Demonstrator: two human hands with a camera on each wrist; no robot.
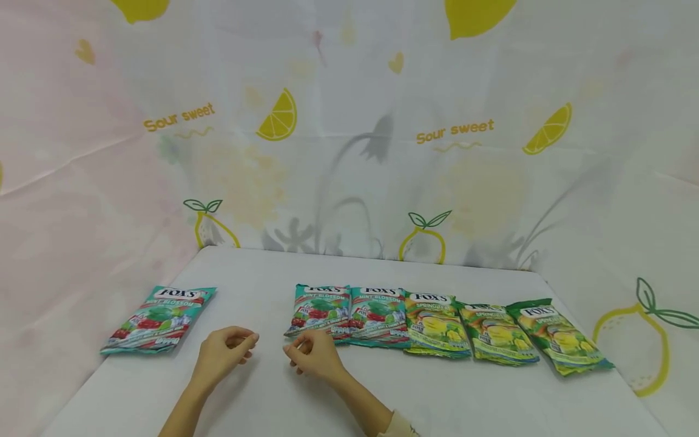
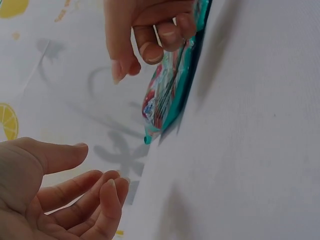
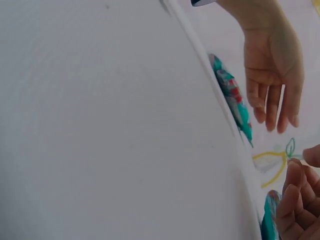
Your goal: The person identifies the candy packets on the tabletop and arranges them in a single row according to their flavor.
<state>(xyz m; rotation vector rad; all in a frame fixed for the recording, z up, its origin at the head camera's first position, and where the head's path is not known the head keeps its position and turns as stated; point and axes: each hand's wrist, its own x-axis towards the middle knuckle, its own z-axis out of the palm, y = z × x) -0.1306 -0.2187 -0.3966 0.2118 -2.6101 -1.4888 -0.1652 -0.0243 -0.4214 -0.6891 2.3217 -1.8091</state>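
Observation:
In the head view my left hand point(image 1: 221, 355) hovers over the white table with loosely bent fingers and nothing in them. Nearest to it lies a teal bag of Fox's Mint Blossom candy point(image 1: 158, 320), off on the left. My right hand point(image 1: 318, 357) is also without anything in its grasp, its fingers relaxed in front of a second Mint Blossom bag point(image 1: 322, 309). Another teal bag point(image 1: 378, 315) lies right beside that one. The left wrist view shows the left hand point(image 2: 65, 195) palm up, apart from the right hand point(image 2: 150, 25).
Three green and yellow Fox's bags continue the row rightwards: one bag point(image 1: 435, 325) beside the teal pair, a middle bag point(image 1: 497, 334), and an end bag point(image 1: 559, 337) near the table's right edge. A lemon-printed cloth point(image 1: 349, 170) hangs behind the white table point(image 1: 262, 400).

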